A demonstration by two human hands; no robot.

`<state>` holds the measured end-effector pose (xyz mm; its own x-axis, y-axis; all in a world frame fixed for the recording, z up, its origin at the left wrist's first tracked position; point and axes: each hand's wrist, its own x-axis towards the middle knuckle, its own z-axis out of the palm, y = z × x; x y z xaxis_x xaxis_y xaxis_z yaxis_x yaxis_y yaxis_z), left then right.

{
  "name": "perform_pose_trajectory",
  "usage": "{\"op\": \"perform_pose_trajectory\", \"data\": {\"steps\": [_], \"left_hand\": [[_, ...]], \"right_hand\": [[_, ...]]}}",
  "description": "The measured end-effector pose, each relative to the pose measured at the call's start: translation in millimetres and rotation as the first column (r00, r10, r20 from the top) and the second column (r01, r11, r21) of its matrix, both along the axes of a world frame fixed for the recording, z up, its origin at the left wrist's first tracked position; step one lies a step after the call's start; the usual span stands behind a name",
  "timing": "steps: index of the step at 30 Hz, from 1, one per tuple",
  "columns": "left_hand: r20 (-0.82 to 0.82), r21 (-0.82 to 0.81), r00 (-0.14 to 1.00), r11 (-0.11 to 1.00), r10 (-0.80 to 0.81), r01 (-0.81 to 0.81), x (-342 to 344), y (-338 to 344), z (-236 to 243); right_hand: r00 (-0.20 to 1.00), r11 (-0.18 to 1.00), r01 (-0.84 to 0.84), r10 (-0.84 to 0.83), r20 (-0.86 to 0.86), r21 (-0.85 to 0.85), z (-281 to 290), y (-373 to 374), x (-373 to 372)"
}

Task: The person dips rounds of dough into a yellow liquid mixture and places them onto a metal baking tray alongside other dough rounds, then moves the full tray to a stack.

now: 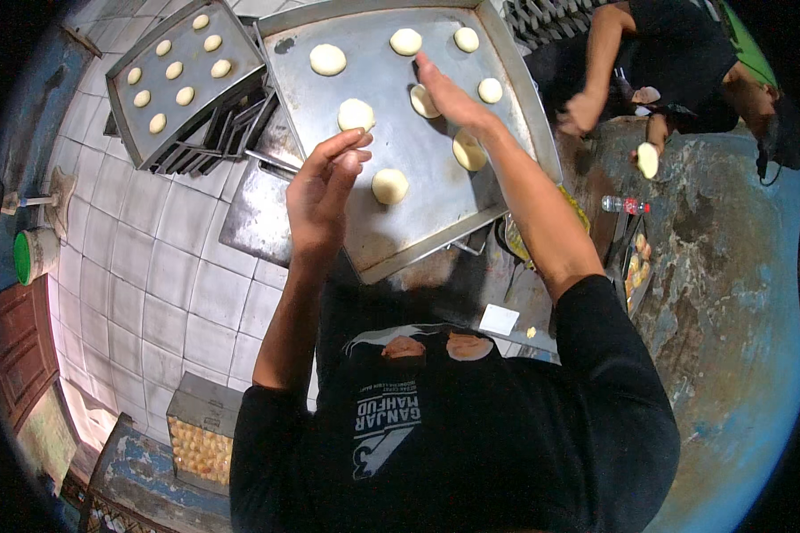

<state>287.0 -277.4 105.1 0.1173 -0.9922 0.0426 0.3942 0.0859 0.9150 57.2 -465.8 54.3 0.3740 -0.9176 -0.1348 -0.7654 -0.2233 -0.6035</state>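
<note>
Dough pieces stand in spaced rows on the small tray at far left, nine of them, set apart presumably so that none stick together. A dark metal rack underneath bears that tray at a slant, apparently keeping it within arm's reach. Next comes the large tray, with eight more rounds placed more loosely, right in front of the body, where both arms can work over it. The left hand has its grip narrow, thumb and fingers drawn together at the lower edge of a pale round; whether it actually pinches the dough, I cannot tell. The right hand lies flat and straight, holding nothing in its grip, above a partly hidden round; such a flattened palm would suit pressing more than lifting. At far right, a co-worker's hand holds a yellowish oval away from both trays, seemingly to handle that piece singly.
</note>
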Motion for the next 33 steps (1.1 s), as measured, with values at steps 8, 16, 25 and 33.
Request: {"op": "perform_pose_trajectory", "data": {"steps": [8,16,25,33], "left_hand": [[-0.014,-0.016,0.995,0.995,-0.094,0.094,-21.8,-6.9,2.4],[0.12,-0.056,0.982,0.987,-0.143,0.151,-54.0,9.9,2.9],[0.372,-0.123,0.927,0.988,-0.039,0.091,-120.1,52.4,-0.9],[-0.286,0.091,0.88,0.903,-0.379,0.419,-234.4,141.8,23.2]], "right_hand": [[0.994,0.996,0.087,-0.086,0.069,-0.012,14.0,5.0,5.2],[0.817,0.876,0.482,-0.445,-0.366,0.012,53.3,106.2,-95.7],[0.843,0.832,0.518,-0.459,0.28,-0.199,84.8,175.4,-73.3],[0.933,0.804,0.304,-0.142,0.33,-0.511,123.2,348.5,-142.9]]}}
